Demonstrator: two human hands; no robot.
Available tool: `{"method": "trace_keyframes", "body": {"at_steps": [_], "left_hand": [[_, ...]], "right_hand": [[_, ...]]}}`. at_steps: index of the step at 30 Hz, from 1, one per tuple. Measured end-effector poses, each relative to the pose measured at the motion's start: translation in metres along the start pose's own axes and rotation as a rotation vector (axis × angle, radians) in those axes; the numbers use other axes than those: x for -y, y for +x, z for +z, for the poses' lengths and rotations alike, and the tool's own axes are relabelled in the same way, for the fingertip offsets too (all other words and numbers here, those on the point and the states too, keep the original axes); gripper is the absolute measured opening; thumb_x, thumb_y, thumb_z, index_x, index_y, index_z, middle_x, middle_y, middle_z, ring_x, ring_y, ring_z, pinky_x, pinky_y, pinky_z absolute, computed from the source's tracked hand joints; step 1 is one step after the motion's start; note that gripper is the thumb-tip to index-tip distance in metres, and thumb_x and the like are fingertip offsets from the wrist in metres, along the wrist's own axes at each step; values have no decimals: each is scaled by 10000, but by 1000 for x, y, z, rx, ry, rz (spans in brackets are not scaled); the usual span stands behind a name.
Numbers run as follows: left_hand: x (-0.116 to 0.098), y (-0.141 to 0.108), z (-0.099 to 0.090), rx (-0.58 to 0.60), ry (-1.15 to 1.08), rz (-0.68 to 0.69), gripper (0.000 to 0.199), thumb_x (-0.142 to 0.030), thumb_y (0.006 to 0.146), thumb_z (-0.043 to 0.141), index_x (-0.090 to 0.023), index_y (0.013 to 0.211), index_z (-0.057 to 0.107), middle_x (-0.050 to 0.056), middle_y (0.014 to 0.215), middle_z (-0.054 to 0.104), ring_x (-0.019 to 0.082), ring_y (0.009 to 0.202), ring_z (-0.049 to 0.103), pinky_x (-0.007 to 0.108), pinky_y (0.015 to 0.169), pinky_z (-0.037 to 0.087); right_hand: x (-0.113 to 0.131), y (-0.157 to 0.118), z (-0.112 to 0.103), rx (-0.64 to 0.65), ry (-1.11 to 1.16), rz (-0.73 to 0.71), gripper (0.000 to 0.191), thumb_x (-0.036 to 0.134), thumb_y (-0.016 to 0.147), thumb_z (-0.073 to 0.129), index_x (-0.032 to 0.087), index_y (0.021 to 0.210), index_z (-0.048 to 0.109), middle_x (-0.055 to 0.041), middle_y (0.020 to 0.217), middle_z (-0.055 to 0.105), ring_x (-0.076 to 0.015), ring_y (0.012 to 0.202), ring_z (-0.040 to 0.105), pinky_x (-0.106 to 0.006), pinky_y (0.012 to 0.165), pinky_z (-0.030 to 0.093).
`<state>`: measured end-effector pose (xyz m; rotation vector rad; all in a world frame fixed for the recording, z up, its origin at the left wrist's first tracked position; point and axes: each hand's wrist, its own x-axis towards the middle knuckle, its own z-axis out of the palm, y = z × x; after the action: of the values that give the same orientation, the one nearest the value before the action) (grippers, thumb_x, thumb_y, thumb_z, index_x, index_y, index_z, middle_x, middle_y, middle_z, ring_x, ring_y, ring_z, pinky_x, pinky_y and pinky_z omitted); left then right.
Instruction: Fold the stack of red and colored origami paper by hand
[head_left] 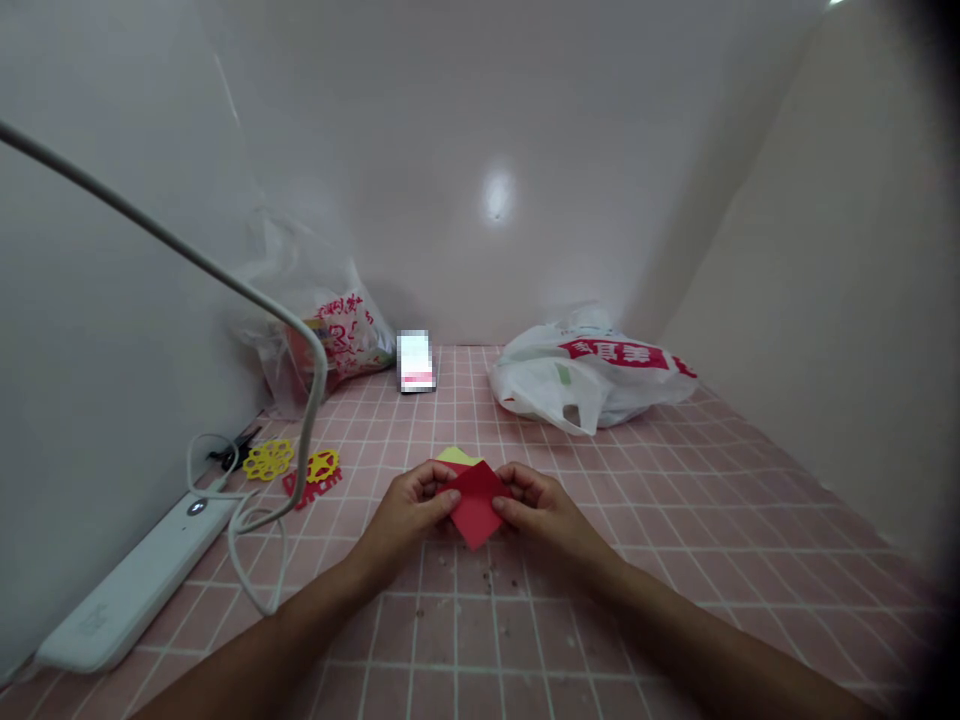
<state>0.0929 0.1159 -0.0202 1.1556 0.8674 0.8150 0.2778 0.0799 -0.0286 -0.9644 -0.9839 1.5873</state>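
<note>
A red square of paper is held up just above the pink tiled tabletop, one corner pointing down toward me. My left hand pinches its left corner between thumb and fingers. At the right corner, my right hand grips it the same way, thumb on top. Behind the red sheet a yellow piece of paper peeks out on the far side; whether a hand also holds it I cannot tell. The fingertips under the paper are hidden.
Yellow cutouts and a red cutout lie at left, near a white power bank and its cable. Plastic bags stand back left and back right. A phone with a lit screen leans between them.
</note>
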Motion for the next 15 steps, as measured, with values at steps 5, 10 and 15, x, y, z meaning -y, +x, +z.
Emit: {"method": "trace_keyframes", "body": {"at_steps": [5, 10, 15], "left_hand": [[2, 2, -1, -33, -76, -40, 285, -301, 690, 759, -159, 883, 605, -3, 707, 666, 95, 540, 570, 199, 520, 452], [2, 0, -2, -67, -127, -12, 186, -254, 702, 724, -164, 832, 627, 5, 746, 687, 98, 569, 592, 206, 560, 472], [-2, -2, -1, -51, -130, 19, 143, -245, 711, 695, -155, 809, 644, 9, 696, 680, 120, 586, 605, 260, 622, 511]], "right_hand": [[-5, 0, -4, -29, 30, -55, 249, 263, 711, 759, 202, 938, 678, 16, 724, 646, -98, 601, 539, -227, 574, 385], [-4, -1, -5, -71, 28, -95, 158, 241, 729, 721, 204, 880, 748, -3, 760, 664, -104, 624, 537, -253, 624, 410], [3, -5, -1, -93, -34, -118, 150, 225, 731, 682, 209, 842, 781, -13, 723, 656, -127, 649, 531, -279, 654, 409]]}}
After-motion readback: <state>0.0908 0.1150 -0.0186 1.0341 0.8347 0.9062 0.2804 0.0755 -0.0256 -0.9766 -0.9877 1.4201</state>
